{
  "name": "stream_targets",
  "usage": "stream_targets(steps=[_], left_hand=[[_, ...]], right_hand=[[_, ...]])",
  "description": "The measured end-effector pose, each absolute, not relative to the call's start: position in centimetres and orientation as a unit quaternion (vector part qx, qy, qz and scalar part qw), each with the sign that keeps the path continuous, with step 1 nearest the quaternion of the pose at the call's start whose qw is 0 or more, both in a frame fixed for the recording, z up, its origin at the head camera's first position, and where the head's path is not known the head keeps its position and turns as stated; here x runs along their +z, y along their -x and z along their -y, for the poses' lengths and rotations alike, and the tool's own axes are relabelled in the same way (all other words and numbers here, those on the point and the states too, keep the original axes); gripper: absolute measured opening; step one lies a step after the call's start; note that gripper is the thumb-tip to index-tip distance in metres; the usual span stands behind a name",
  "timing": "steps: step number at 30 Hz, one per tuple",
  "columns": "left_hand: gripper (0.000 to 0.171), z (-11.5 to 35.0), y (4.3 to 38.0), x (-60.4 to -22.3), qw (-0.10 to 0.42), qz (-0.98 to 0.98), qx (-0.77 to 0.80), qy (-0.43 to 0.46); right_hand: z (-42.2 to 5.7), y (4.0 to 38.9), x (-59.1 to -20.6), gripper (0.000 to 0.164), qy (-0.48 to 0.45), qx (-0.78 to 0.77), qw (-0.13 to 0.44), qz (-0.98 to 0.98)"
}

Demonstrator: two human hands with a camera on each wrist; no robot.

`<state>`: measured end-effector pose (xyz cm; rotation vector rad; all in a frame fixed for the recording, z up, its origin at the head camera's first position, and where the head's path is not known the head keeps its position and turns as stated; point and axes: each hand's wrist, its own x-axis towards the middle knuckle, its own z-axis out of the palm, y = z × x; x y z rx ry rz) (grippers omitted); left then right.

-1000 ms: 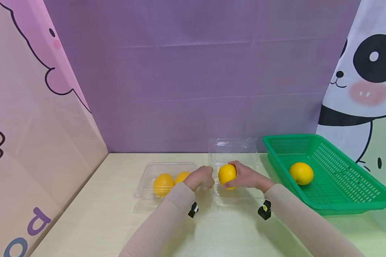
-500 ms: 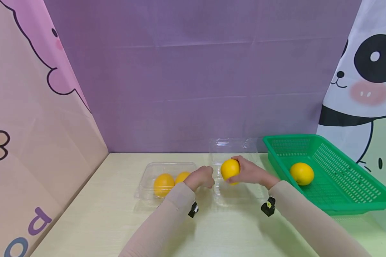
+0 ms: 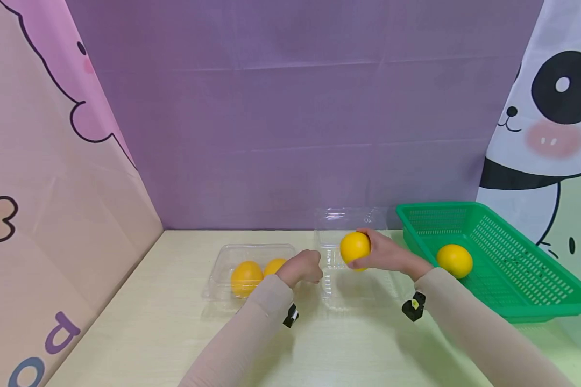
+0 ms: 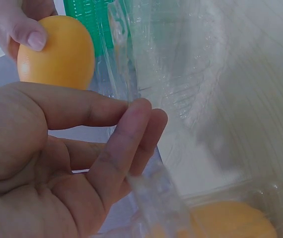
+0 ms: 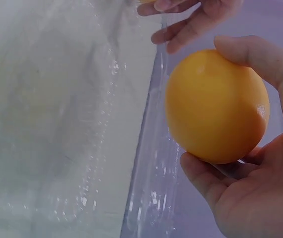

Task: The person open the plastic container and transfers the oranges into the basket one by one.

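Observation:
My right hand (image 3: 381,251) grips an orange (image 3: 355,248) above an open clear plastic clamshell box (image 3: 339,301); in the right wrist view, thumb and fingers wrap the orange (image 5: 216,106) from opposite sides. The box's lid (image 3: 351,219) stands raised at the back. My left hand (image 3: 301,267) is at the left side of this box; up close, the left thumb and fingers (image 4: 131,119) pinch its clear rim. Left of that hand is a second clamshell box (image 3: 222,269) with its lid down. Two oranges show inside it, one (image 3: 246,279) in full and another (image 3: 274,266) partly behind my left wrist.
A green perforated basket (image 3: 528,269) stands on the right with one orange (image 3: 454,261) in it. The pale wooden table (image 3: 140,322) meets a purple cloth wall (image 3: 271,134) at the back. Printed cloth panels (image 3: 557,97) flank both sides.
My right hand has lifted the orange up and moved it rightward, from low in the open box to above it. The left hand has stayed in place.

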<state>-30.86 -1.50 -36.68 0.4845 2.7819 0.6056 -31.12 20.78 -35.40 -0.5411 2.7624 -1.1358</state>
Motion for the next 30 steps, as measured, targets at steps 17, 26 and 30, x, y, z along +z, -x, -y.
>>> stream_targets(steps=[17,26,30], left_hand=[[0.012,1.4,30.7,-36.4,0.134,-0.954,0.212,-0.165],[0.011,1.4,31.1,-36.6,0.128,-0.955,0.204,-0.172],[0.011,1.5,31.0,-36.7,0.122,-0.954,0.21,-0.175]], right_hand=[[-23.4,30.7,-32.7,0.092,0.167,-0.37,0.039,-0.913],[-24.8,30.8,-31.4,0.095,0.146,-0.357,0.036,-0.922],[-25.5,31.1,-31.0,0.097,0.14,-0.344,0.029,-0.928]])
